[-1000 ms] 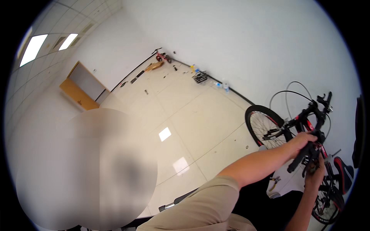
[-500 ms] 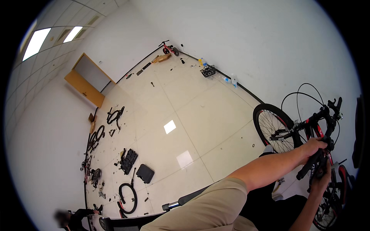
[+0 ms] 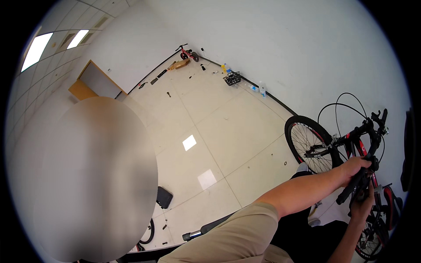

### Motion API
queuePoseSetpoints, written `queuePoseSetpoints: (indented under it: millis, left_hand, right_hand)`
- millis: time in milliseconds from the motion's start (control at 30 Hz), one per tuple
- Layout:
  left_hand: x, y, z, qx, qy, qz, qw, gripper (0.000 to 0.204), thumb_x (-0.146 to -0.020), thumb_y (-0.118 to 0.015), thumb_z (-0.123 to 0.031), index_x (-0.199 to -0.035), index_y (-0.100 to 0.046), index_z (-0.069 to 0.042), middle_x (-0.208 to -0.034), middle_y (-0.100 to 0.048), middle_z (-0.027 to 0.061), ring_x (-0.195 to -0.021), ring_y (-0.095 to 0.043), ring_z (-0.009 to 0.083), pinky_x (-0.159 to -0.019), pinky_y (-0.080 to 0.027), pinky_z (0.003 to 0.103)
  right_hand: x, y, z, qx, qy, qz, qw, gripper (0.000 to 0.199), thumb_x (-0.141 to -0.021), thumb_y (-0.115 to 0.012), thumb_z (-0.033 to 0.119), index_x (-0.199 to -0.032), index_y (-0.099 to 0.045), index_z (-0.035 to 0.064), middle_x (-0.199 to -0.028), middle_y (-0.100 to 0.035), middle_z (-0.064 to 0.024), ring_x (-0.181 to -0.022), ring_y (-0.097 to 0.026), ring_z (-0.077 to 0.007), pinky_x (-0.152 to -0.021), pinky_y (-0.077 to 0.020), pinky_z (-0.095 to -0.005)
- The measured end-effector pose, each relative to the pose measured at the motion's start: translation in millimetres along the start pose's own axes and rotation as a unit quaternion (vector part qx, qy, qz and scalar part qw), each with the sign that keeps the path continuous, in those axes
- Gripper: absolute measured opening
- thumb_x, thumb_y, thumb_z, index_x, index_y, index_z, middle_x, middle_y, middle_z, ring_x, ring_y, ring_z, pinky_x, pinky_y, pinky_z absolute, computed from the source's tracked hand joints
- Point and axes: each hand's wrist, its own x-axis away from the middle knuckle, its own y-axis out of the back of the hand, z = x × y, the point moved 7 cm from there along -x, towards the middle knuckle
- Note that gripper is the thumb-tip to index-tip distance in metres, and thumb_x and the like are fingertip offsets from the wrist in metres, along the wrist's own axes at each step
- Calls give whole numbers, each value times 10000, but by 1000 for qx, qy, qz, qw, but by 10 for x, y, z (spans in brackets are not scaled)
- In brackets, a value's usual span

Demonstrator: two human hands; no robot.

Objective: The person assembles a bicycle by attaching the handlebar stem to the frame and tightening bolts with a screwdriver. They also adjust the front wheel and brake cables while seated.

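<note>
A black and red bicycle (image 3: 361,147) stands at the right beside the white wall, its front wheel (image 3: 309,142) toward the middle of the room. My left hand (image 3: 353,169) is closed on the handlebar (image 3: 372,151), thumb and fingers wrapped near the inner end of the black grip (image 3: 347,192). Just below, my right hand (image 3: 363,206) is held up with curled fingers against the underside of the bar, by the brake lever. What its fingers press on is mostly hidden behind the grip. Loose black cables (image 3: 340,105) loop above the bar.
A large blurred patch (image 3: 96,184) covers the left side. Beside it lie a black case (image 3: 164,197) and part of a loose tyre (image 3: 150,232). Along the far wall are a black wire basket (image 3: 232,78), plastic bottles (image 3: 262,89) and a small red bike (image 3: 188,54).
A large blurred patch has come in at the left, hiding the bike parts and tool case there. My view has shifted slightly; both hands keep their places at the handlebar.
</note>
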Motion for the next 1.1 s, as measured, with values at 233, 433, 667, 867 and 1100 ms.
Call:
queuePoseSetpoints:
  millis: [233, 433, 667, 867, 1100]
  left_hand:
    - [158, -26, -40, 13, -2, -7, 1000, 220, -978, -577, -194, -1166, -614, -86, -988, -649, 53, -895, -631, 193, -754, -549, 373]
    - [397, -260, -147, -36, -32, 2, 999, 232, -885, -669, -156, -1100, -659, -69, -951, -685, 63, -841, -656, 183, -757, -558, 359]
    - [405, 75, -190, -104, 39, -62, 992, 318, -901, -663, -184, -1149, -652, 15, -1083, -707, 134, -989, -682, 251, -908, -555, 441]
    - [472, -220, -218, -106, 24, -83, 991, 324, -934, -612, -86, -1248, -578, -17, -1166, -669, 121, -962, -694, 213, -751, -630, 351]
    - [519, -109, -297, -188, 35, -110, 975, 293, -932, -653, -154, -1190, -586, -34, -1154, -679, 112, -986, -685, 193, -788, -614, 345]
  right_hand:
    - [150, -215, 50, -5, 5, 10, 1000, 260, -993, -605, 222, -1186, -639, 52, -1101, -700, -37, -991, -653, -118, -818, -491, -231]
    - [278, -410, 92, -28, 33, 42, 998, 250, -1000, -588, 240, -1153, -638, 50, -1070, -709, -71, -992, -675, -179, -909, -536, -332]
    - [455, -605, -23, -12, 48, 5, 999, 148, -915, -668, 160, -1044, -665, 87, -903, -647, -14, -773, -602, -126, -646, -464, -291]
    - [784, -623, 231, -21, 37, -39, 998, 203, -937, -639, 79, -1130, -592, 41, -901, -606, -41, -719, -582, -152, -619, -489, -337]
    - [1005, -363, 347, 217, 39, -83, 972, 341, -885, -672, 106, -1188, -545, 19, -853, -568, -37, -626, -536, -118, -518, -429, -292]
